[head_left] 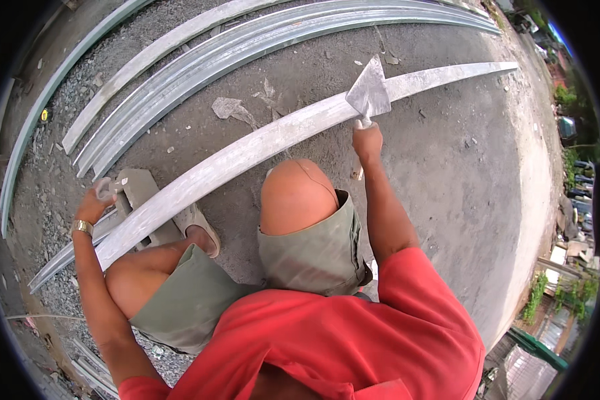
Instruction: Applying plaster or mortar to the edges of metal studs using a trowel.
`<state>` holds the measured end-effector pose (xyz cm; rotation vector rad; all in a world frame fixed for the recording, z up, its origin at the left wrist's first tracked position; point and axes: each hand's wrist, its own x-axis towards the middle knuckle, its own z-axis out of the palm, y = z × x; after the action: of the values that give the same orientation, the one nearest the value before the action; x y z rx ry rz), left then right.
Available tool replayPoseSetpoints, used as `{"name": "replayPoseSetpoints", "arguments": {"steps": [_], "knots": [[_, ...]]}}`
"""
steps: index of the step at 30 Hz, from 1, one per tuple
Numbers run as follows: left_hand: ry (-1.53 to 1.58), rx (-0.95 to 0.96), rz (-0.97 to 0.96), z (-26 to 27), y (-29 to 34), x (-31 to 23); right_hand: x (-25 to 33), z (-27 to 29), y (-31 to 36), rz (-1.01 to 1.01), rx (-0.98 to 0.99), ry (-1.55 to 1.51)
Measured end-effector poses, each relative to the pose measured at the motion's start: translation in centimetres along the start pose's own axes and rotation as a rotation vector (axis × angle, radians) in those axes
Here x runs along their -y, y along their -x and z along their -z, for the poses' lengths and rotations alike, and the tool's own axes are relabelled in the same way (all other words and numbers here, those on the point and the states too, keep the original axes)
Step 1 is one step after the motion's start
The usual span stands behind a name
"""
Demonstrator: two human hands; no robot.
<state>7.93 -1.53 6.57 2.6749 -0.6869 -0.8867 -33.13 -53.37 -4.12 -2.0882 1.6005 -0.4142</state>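
Note:
My right hand (367,141) is closed round the handle of a pointed trowel (370,90). Its grey, mortar-smeared blade points away from me, across the far part of a long whitish plank (247,143). Whether blade and plank touch, I cannot tell. On the left, my left hand (95,205) is closed on a small pale, greyish thing (105,189) whose kind does not show. That hand is beside a grey concrete block (139,185) near the plank's near end. The plank passes in front of my knees, over the block area, and slants up to the right.
Beyond the plank lie several long metal channels (247,43) and another pale board (140,60). A flattened scrap (233,110) rests on the grey ground. Gravel and a tape measure (45,115) are at the left. Plants and piled debris (573,247) line the right rim.

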Motion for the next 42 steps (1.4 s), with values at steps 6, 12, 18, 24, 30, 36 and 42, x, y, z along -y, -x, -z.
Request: {"name": "replayPoseSetpoints", "arguments": {"steps": [6, 12, 18, 24, 30, 36, 42], "knots": [[0.044, -0.020, 0.053, 0.3, 0.4, 1.4, 3.4, -2.1, 8.0, -0.052, 0.235, -0.093], [-0.082, -0.084, -0.088, 0.2, 0.9, -1.6, 1.1, -0.2, 4.0, 0.069, 0.188, -0.062], [-0.061, 0.004, 0.058, 0.2, 0.4, -0.5, -9.4, 2.7, -10.2, -0.248, -0.106, -0.046], [-0.118, -0.039, 0.049, 0.8, 0.5, -0.2, -4.2, -0.3, -0.7, -0.112, -0.137, -0.058], [-0.188, -0.072, -0.032, 0.5, 0.2, -8.1, 1.7, -1.5, 8.9, -0.058, 0.215, -0.050], [-0.197, -0.063, -0.078, 0.5, 1.6, -6.9, -3.7, 1.1, -0.1, -0.059, -0.043, -0.084], [-0.216, -0.020, 0.079, 0.6, 1.0, -3.3, -7.6, 1.4, -2.9, -0.248, -0.143, 0.028]]}}
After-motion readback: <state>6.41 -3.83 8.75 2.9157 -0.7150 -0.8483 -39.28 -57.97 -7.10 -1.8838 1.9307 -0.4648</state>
